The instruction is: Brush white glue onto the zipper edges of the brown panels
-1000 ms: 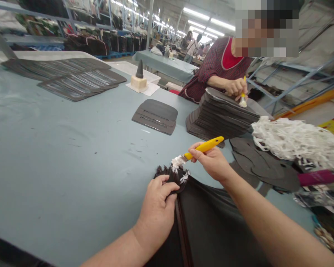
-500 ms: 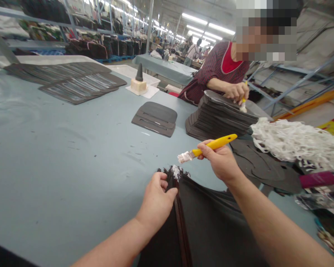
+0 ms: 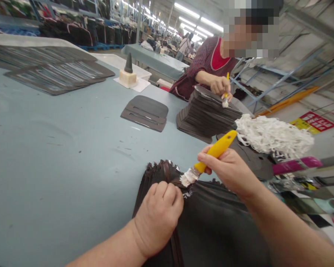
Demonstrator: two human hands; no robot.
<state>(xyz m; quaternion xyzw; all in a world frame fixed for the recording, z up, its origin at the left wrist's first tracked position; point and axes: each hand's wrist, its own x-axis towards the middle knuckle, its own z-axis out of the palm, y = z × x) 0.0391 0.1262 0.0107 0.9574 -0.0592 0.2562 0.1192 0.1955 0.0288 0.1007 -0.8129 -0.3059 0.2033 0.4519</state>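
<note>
Blue-grey worktop (image 3: 58,155), smooth, lightly speckled. At 6 o'clock, left hand (image 3: 157,218), closed, knuckles up, pressing on a fanned dark sheet stack (image 3: 158,172), soft matte layers splayed, apparently pinned to keep edges exposed. At 5 o'clock, right hand (image 3: 228,172) gripping a yellow-handled brush (image 3: 215,152), bristles caked white, touching the stack's edge. At 3 o'clock, tangled white strips (image 3: 272,135), limp, ribbon-like.

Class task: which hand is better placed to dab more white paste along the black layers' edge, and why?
Probably the right hand: it grips the yellow brush, whose pasted bristles sit at the layers' edge. The left hand presses the layers and holds no tool.
</note>
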